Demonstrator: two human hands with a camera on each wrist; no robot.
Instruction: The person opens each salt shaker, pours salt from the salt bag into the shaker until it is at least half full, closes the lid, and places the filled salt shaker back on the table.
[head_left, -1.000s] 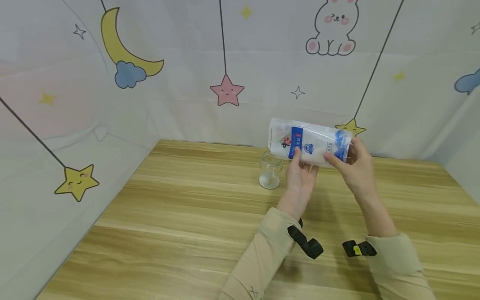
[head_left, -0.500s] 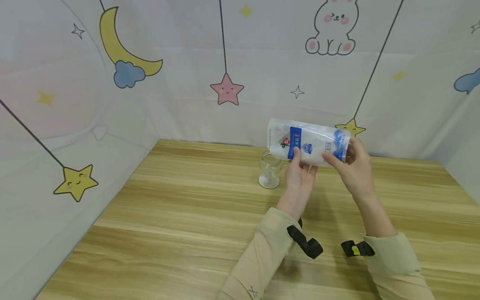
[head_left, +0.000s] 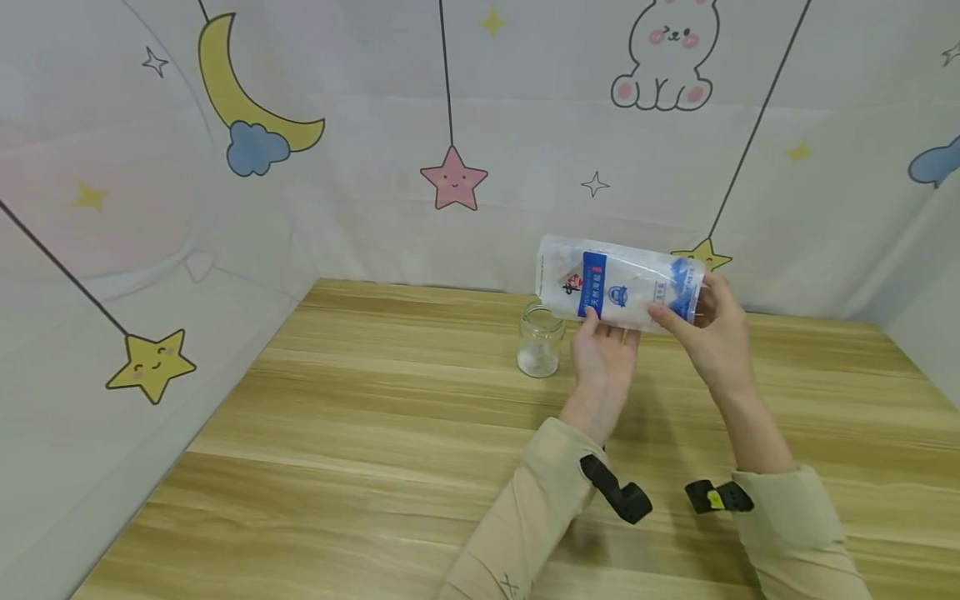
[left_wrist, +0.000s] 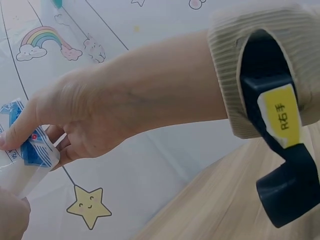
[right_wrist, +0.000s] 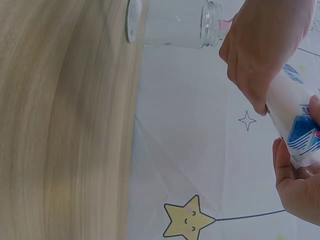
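Note:
A white and blue bag of salt (head_left: 637,292) is held nearly level above the table, its left end over the mouth of a glass jar (head_left: 539,342). A little white material lies in the bottom of the jar. My left hand (head_left: 606,364) holds the bag from beneath, thumb at its lower front edge and fingers partly hidden behind it. At the bag's right end, my right hand (head_left: 718,342) grips it with the thumb on the front. The right wrist view shows both hands round the bag (right_wrist: 290,107), with the jar (right_wrist: 175,22) standing beyond.
The wood-grain table (head_left: 337,467) carries the jar near its back edge. Behind it hangs a pale cloth (head_left: 360,125) printed with stars, a moon and a rabbit. Black wrist mounts (head_left: 618,490) sit on both sleeves.
My left hand has turned slightly and shifted a little right, its thumb sliding down towards the bag's lower edge. The right hand and the jar stay nearly where they were.

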